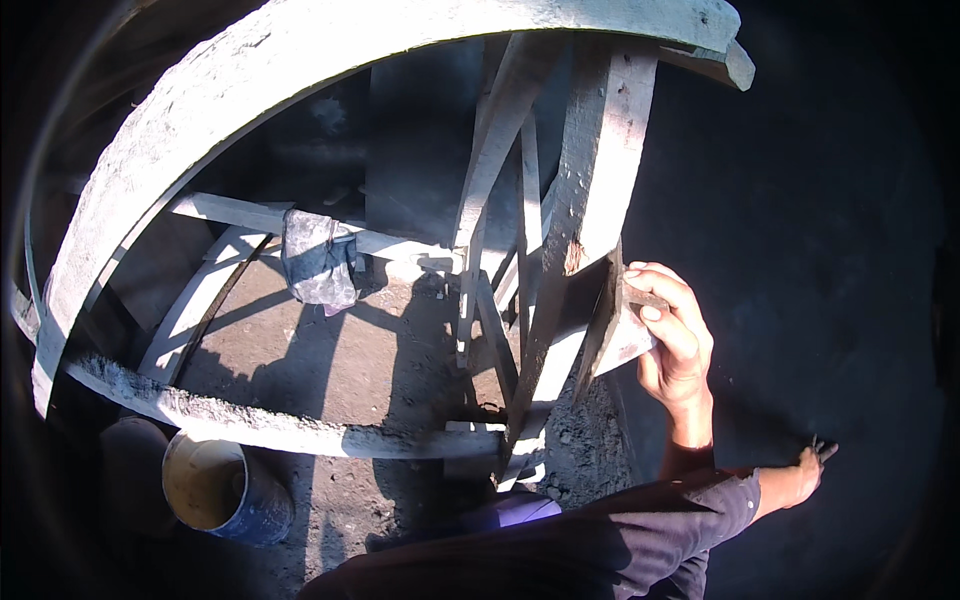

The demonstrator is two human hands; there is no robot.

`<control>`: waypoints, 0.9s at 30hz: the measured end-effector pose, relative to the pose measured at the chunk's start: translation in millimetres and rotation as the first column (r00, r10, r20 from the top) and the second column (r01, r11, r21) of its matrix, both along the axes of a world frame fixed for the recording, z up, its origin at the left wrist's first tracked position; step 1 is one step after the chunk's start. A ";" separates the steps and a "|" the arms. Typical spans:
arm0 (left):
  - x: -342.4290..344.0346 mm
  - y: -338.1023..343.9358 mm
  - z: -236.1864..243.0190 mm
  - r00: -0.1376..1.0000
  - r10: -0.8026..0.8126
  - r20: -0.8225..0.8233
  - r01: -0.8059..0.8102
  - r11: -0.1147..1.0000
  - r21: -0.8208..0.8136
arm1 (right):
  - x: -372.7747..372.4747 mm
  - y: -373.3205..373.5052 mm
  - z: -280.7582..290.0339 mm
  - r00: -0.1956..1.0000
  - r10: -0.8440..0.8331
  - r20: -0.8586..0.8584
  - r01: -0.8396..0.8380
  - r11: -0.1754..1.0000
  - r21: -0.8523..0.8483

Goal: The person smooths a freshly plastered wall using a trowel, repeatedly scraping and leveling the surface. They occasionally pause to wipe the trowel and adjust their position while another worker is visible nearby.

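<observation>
Holding one flat piece (628, 343) in one hand (684, 345), one bucket (268, 508)

We had strong sun on a rough, dusty floor (345, 372), hard shadows (415, 350) across it; dark surface (830, 250) at right, type unclear.

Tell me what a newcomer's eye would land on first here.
Most likely the large, pale curved beam, arching brightly across the upper left. Next, perhaps, the sunlit hand right of centre, gripping a flat piece beside the wooden post. A bucket sits at lower left.
</observation>
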State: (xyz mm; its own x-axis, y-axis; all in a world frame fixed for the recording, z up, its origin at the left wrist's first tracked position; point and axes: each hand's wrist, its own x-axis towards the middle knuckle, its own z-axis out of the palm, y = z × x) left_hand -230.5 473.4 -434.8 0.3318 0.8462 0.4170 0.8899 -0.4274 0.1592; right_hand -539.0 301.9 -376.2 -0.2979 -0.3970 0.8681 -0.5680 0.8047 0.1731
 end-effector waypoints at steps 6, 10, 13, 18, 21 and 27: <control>-0.3 -15.1 1.3 1.000 -0.020 -0.018 0.020 1.000 0.004 | -8.2 35.8 -10.4 0.935 -0.350 0.064 0.354 0.932 -0.072; 12.6 -33.6 -0.8 0.993 -0.086 -0.080 0.084 0.996 -0.034 | 46.5 90.2 -103.7 0.718 -0.582 0.383 0.695 0.630 -0.346; -19.3 -45.0 1.1 0.968 -0.086 -0.237 0.065 0.993 -0.094 | 93.9 68.1 -192.1 0.788 -0.323 0.525 0.592 0.162 -0.789; -86.3 -48.9 52.3 0.917 -0.061 -0.394 0.043 0.998 -0.055 | 184.1 16.7 -329.4 0.974 -0.213 0.079 0.026 -0.240 -0.970; -80.7 -44.1 53.2 0.964 -0.139 -0.228 0.156 0.986 0.057 | 271.4 -37.6 -323.1 0.802 -0.588 0.100 0.031 -0.126 -0.992; -62.6 18.1 35.3 0.859 -0.508 0.057 0.253 0.520 0.815 | 463.0 -92.4 -107.6 -0.322 -0.946 -0.033 0.545 -0.157 -0.824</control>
